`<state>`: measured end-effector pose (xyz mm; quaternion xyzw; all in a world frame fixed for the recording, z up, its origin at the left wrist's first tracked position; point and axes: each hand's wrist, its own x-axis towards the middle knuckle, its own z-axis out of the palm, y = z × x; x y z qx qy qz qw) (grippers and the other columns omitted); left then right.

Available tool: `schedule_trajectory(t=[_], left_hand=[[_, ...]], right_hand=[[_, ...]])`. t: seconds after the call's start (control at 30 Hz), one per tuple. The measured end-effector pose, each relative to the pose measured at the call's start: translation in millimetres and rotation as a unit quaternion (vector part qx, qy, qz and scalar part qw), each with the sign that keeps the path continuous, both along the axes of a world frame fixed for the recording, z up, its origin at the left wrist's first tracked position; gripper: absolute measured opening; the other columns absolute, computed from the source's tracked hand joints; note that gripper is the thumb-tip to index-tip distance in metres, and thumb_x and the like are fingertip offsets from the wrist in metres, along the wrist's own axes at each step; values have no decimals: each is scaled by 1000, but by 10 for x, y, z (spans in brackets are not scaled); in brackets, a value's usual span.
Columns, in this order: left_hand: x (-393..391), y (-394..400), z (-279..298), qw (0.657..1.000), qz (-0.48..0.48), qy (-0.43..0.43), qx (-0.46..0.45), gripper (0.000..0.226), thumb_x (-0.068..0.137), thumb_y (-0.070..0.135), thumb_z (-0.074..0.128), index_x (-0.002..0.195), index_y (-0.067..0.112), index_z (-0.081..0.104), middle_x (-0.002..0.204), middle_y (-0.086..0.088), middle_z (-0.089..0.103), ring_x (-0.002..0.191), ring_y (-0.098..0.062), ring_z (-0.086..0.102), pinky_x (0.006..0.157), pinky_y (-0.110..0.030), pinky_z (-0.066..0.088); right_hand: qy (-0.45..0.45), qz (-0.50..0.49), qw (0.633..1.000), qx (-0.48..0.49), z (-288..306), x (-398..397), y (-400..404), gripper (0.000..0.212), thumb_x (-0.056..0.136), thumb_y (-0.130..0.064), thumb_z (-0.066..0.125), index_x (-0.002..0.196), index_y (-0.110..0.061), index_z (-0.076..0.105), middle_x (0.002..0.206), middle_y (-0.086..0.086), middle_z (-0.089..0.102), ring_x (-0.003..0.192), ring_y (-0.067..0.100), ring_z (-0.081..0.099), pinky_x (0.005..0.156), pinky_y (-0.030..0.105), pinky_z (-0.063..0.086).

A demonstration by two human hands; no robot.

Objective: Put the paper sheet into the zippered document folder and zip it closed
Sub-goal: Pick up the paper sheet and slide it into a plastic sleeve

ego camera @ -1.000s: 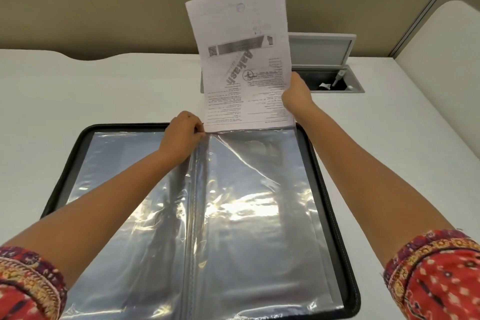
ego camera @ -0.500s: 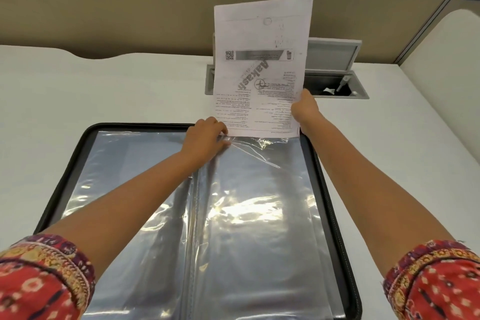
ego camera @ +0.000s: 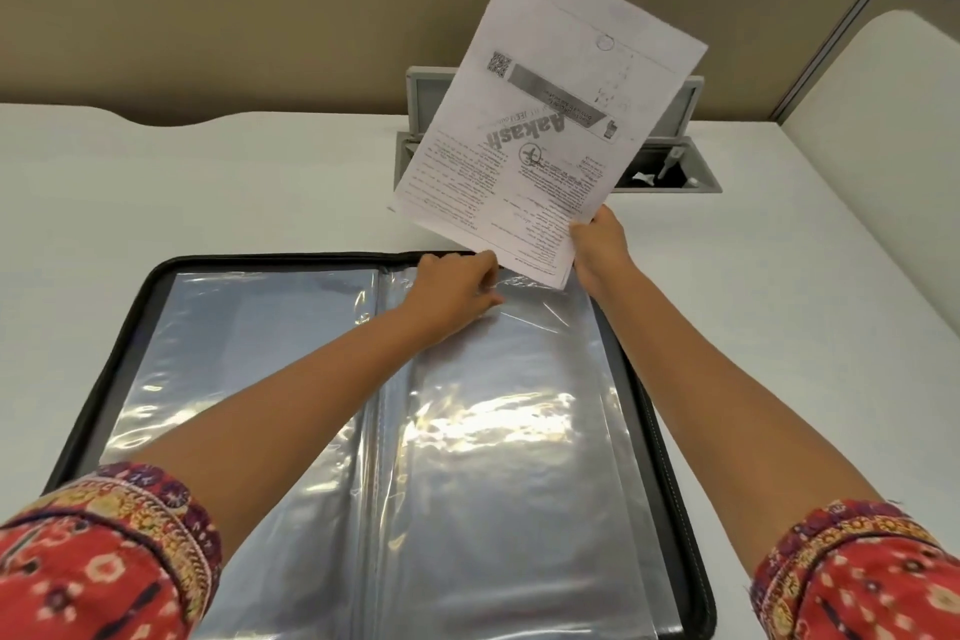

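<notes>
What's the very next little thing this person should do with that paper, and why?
Probably square the paper sheet up and lower its near edge into the clear sleeve. The right hand holds it tilted above the open folder, none of it inside yet, while the left hand pinches the sleeve's top edge, seemingly to open it.

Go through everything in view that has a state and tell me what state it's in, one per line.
Document folder: unzipped, lying open flat on the desk.
Paper sheet: outside the folder, held up tilted, its lower corner at the sleeve's top edge.
Plastic sleeve: right page, empty, top edge being parted.
Right hand: grip shut on the paper sheet.
Left hand: pinching the sleeve's top edge.
Desk cable box: lid up.
</notes>
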<state>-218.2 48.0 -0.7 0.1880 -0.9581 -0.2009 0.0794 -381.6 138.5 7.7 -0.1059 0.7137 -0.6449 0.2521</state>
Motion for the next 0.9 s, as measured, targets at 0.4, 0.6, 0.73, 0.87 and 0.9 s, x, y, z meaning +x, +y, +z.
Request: schedule_trajectory(t=[0.4,0.6,0.73,0.87,0.9], left_hand=[[-172,266,75,996,-42,61,-53,13,89,18,49,92,15,61,93,-1,68,88,-24,58,73,-29,25],[-178,252,35,994,-42,77,-58,11,89,18,50,88,14,61,86,-1,69,82,-24,58,70,-29,25],[-176,243,46,994,-37,86,-52,14,89,20,51,91,13,63,89,-2,69,83,-24,60,71,-29,30],[-166,218,38,997,-29,72,5,17,89,19,51,97,10,63,95,-7,67,87,-25,60,72,-31,39],[-162,219,33,997,-24,62,26,18,90,19,51,100,10,63,97,-7,66,89,-24,59,74,-31,41]], right_hand=[[-25,-37,995,-94,52,53,-188,24,91,1,47,110,-12,55,109,9,63,100,22,60,88,38,53],[-10,-12,997,-79,107,116,-253,29,93,-5,48,122,-11,51,110,6,62,98,19,61,79,33,54],[12,9,1000,-24,115,105,-213,31,94,-5,44,124,-13,49,120,9,61,104,23,61,85,41,55],[64,20,998,12,103,86,-49,29,95,-4,42,123,-10,48,114,4,60,95,17,60,69,27,56],[77,25,997,15,97,78,-5,28,95,-4,42,122,-10,48,113,4,60,93,16,61,67,24,55]])
